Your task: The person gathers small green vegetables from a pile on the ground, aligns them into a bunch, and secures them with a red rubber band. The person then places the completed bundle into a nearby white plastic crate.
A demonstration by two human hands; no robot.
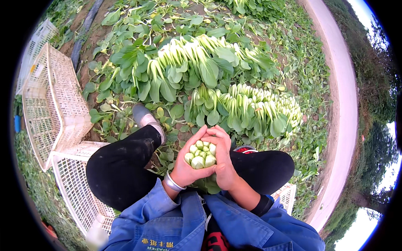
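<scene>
Between my knees, both hands are wrapped round a bundle of bok choy [202,154], its pale cut stem ends facing up and its green leaves hanging below. My left hand [184,166] curls about the bundle's left side, a silver bangle on the wrist. From the right, my right hand [225,161] closes round it, fingertips meeting the left ones at the far side. Just beyond lies a row of bok choy [247,109] with stems bunched together. Farther off is a larger row of bok choy [197,62]. Leaves cover part of my palms' undersides.
White plastic crates [58,96] stand at the left, one tipped on its side. Another crate [79,184] is beside my left knee, and a crate corner [287,195] shows behind my right leg. A dark hose [83,31] runs at the upper left; a pale path [341,104] borders the field.
</scene>
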